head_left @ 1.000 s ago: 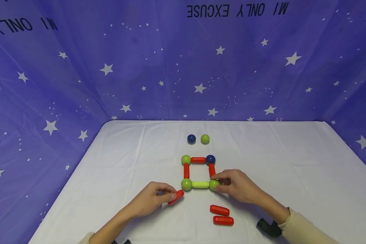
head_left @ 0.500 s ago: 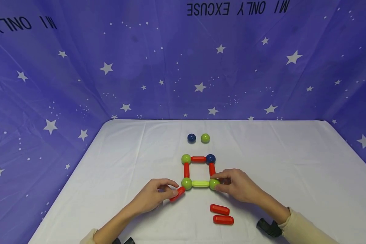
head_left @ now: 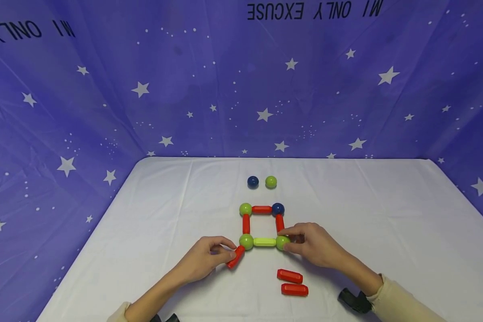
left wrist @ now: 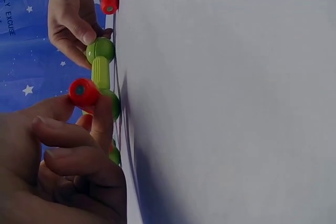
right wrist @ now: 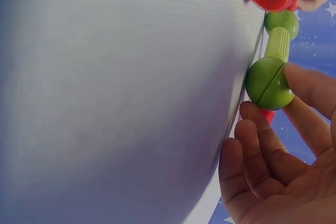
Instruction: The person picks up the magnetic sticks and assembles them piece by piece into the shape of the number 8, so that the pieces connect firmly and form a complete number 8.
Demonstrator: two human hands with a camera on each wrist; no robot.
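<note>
The square frame [head_left: 246,224] is lying flat on the white table [head_left: 173,214]. The left hand [head_left: 201,259] is pinching a red rod [head_left: 236,257] between thumb and index finger, just outside the frame's near-left corner. This rod is slanting, its far end pointing toward the near-left green ball [head_left: 246,242]; whether the two are touching cannot be told. The right hand [head_left: 315,246] is holding the near-right green ball [head_left: 282,243] at the frame's near-right corner. A lime-green bar [head_left: 264,242] is joining these balls along the frame's near side. A far-left green ball [head_left: 245,209] and a dark blue ball [head_left: 278,209] are forming the frame's far corners. Two loose red rods [head_left: 294,290] are lying side by side nearer the person than the frame, toward its right. A loose blue ball [head_left: 253,182] and a loose green ball [head_left: 271,182] are resting beyond the frame's far side.
</note>
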